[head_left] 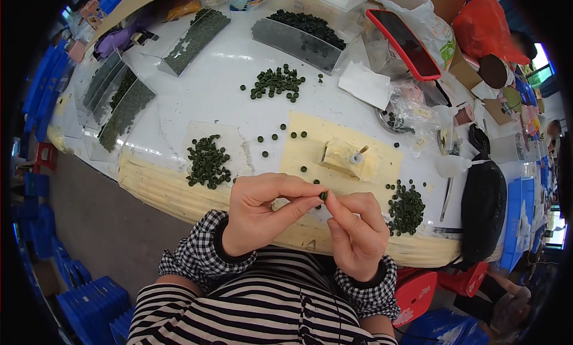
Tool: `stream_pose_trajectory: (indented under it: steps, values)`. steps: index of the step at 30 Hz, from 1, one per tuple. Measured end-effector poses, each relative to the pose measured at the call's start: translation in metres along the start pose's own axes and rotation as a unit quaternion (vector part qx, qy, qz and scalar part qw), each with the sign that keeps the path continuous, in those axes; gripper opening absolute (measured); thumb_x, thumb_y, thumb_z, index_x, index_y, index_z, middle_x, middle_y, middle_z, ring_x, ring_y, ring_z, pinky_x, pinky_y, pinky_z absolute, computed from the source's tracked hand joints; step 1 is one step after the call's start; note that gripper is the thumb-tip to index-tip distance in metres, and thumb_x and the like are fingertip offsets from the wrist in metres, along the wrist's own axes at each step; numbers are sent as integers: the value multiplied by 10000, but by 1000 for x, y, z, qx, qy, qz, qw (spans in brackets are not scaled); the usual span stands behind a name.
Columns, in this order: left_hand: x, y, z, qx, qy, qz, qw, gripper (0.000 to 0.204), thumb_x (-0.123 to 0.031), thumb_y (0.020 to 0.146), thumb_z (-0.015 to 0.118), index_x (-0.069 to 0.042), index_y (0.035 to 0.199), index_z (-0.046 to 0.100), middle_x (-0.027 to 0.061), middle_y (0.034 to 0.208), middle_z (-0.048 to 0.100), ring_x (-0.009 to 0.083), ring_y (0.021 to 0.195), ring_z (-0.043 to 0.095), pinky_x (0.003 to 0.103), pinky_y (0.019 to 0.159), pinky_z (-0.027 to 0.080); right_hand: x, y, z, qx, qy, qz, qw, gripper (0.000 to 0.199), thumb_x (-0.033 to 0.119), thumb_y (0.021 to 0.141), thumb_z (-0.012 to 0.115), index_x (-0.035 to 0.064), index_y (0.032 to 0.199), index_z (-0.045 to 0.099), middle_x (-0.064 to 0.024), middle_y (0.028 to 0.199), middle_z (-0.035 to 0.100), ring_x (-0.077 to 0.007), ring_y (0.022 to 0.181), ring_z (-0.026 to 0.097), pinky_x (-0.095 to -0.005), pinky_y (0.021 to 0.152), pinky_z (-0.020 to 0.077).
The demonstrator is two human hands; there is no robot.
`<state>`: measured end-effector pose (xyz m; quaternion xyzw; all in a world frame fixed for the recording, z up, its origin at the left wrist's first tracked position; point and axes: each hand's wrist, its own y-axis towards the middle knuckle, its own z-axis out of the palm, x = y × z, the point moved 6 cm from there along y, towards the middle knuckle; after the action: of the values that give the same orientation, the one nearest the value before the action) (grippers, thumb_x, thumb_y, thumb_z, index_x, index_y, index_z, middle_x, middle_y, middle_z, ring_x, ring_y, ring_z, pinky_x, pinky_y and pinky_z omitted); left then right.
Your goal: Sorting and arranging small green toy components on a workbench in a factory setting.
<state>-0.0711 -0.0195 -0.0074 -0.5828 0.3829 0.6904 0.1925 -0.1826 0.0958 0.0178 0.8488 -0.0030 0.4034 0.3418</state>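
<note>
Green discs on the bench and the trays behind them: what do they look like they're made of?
The green discs look like matte moulded plastic or rubber: uniform dark green, no shine; too small to be sure. One sits pinched between the left hand and right hand. The trays look like clear thin plastic: discs show through their glossy walls.

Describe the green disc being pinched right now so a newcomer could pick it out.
At the near edge of the white table, both hands meet. The small dark green disc sits between the left hand and right hand fingertips, the only one lifted off the table.
</note>
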Motion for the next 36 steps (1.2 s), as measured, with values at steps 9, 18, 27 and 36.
stream_pose_trajectory:
  steps: [9,18,27,36]
  values:
    - [-7,2,0,0,44,28,999,206,88,806,696,30,1003,711,147,914,724,182,826,704,249,737,545,-1,1,2,5,9,7,1000,377,-33,745,715,0,1121,697,-85,901,641,-240,756,582,-319,668,475]
    - [-7,2,1,1,69,41,997,203,70,811,701,18,1007,716,141,903,725,172,809,705,244,716,550,-2,-1,1,2,27,7,1000,354,-40,758,706,-6,1110,697,-81,881,637,-232,745,571,-317,668,461]
    - [6,-1,3,11,-108,-68,992,179,41,861,677,33,1039,701,134,952,709,154,865,681,249,764,542,0,-1,0,-22,18,7,1000,381,-37,751,711,11,1129,698,-78,880,640,-218,749,575,-306,662,456]
    - [-9,2,2,-8,51,43,998,198,33,828,709,30,1025,707,140,894,718,164,793,696,248,706,543,1,-1,1,-25,-16,-18,999,390,-30,728,721,-4,1116,700,-79,863,626,-226,723,563,-314,647,454]
